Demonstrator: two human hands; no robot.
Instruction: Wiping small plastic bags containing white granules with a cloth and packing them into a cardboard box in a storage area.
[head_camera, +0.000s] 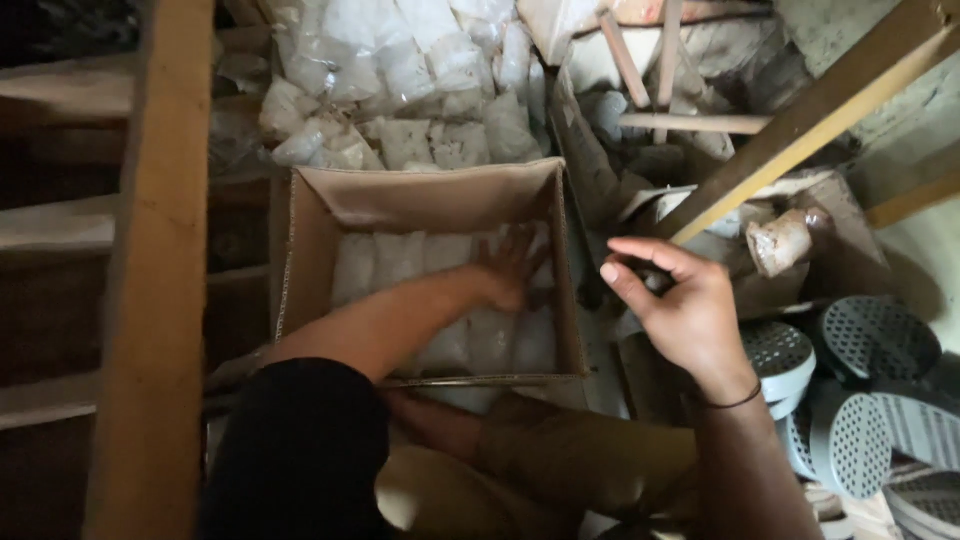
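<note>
White plastic packets (440, 300) fill the brown cardboard box (320, 230); the left hand (512, 268) lies flat and open upon them. Right hand (672, 305) hovers beside, fingers loosely curled, empty, above grey perforated discs (860, 400).

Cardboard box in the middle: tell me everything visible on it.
The cardboard box is brown, open-topped and roughly square, seen from above, its far flap folded inward. White plastic packets lie flat in rows across its bottom. The left hand reaches inside and presses on the packets near the right wall. More white packets are heaped just beyond its far side. The right hand hovers outside to its right, holding nothing visible.
</note>
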